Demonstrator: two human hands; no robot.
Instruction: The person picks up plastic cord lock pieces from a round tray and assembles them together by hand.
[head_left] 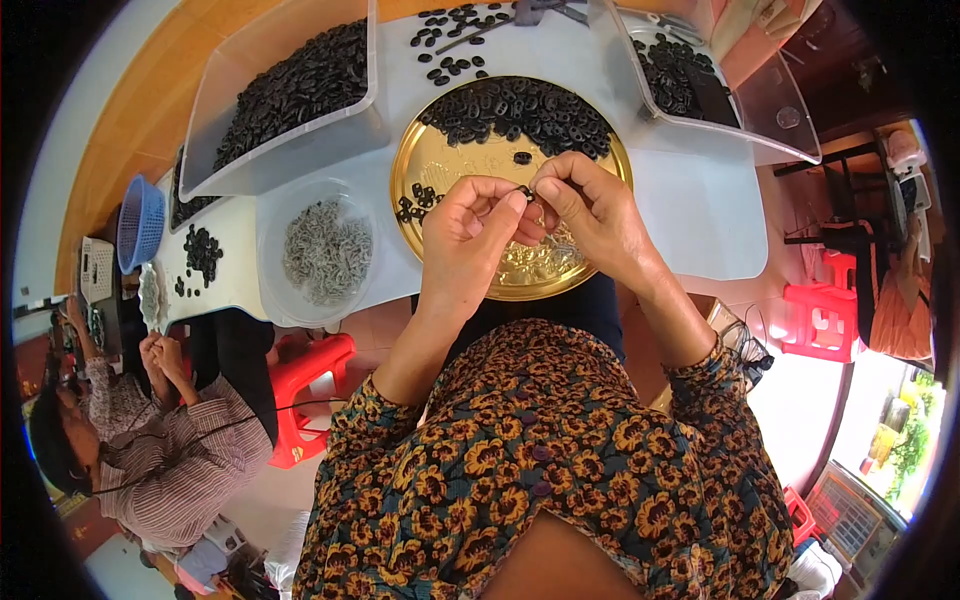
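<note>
Above a round gold tray [398, 165], my left hand [468, 235] pinches a small black piece [526, 192] between thumb and fingertips. My right hand [597, 215] is closed at the same piece, its thumb and forefinger pressed against it; the fingers partly cover it. Black oval pieces with holes [520, 105] lie heaped along the tray's far side, and one loose black oval [522, 158] sits just beyond my fingertips. A cluster of black pieces [418, 202] rests left of my left hand. Small shiny metal pieces [540, 268] are scattered below my hands in the tray.
Left of the tray stands a clear round bowl of small grey metal pieces [328, 250]. Clear bins of black pieces stand at the far left [300, 95] and far right [680, 80]. Another person [190, 440] sits at the left, near a red stool [310, 390].
</note>
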